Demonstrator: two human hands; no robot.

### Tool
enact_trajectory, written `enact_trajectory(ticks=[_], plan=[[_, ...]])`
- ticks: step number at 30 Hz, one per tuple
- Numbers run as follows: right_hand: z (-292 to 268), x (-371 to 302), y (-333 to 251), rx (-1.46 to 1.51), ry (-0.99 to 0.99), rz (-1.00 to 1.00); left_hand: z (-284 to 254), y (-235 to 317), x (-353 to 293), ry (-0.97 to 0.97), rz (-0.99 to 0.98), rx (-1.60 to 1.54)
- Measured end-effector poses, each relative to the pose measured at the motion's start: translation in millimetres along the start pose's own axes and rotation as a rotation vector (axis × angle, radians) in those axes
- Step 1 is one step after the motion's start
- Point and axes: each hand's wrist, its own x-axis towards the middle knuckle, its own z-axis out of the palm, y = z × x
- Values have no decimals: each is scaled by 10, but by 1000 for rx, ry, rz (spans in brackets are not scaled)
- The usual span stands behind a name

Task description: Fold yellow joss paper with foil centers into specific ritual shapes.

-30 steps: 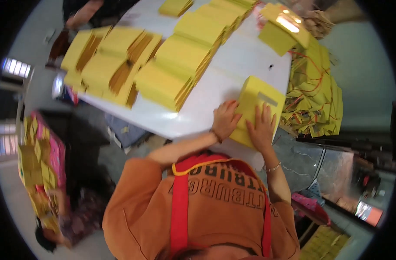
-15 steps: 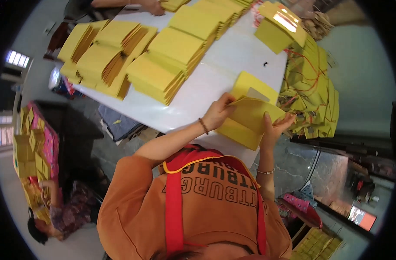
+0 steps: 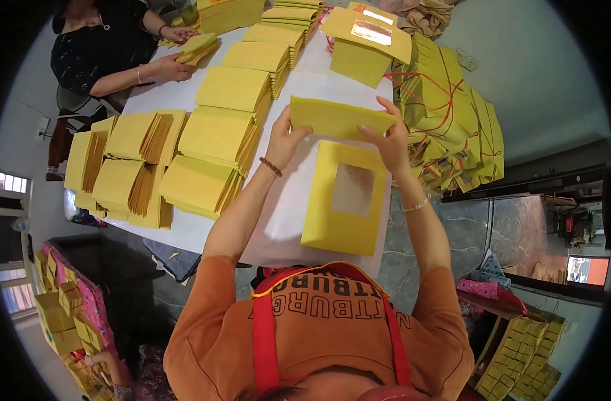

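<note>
Between both my hands a yellow paper bag (image 3: 340,117) is held by its two ends, a wide strip of it facing me. My left hand (image 3: 286,139) grips the left end, thumb on the near face. At the right end my right hand (image 3: 389,138) pinches it with the thumb in front, the index finger sticking up past the edge. Just below, a flat yellow bag with a clear rectangular window (image 3: 319,214) lies on the white table (image 3: 278,217). Whether the held bag touches the table I cannot tell.
Rows of folded yellow bags (image 3: 215,130) cover the table's left side. At the far right stands a windowed yellow stack (image 3: 362,60), beside bundles tied with red string (image 3: 446,100). Across the table a co-worker's hands (image 3: 175,63) hold yellow pieces. More bundles (image 3: 519,357) sit lower right.
Both my hands have moved apart to the bag's two ends, and the bag now faces me as a strip. The windowed bag beneath is more exposed. The view has shifted, showing the co-worker.
</note>
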Motion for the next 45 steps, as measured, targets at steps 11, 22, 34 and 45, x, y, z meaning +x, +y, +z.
enact_trajectory(ticks=[11, 22, 34, 45], plan=[[-77, 612, 1346, 131, -323, 296, -266, -1463, 473, 126, -228, 56], [160, 1013, 1331, 194, -76, 603, -432, -1493, 1085, 247, -217, 284], [303, 1354, 1698, -272, -179, 429, -353, -1457, 1413, 398, 26, 879], [298, 1360, 1875, -514, -147, 324, -115, -1606, 1535, -123, 301, 1421]])
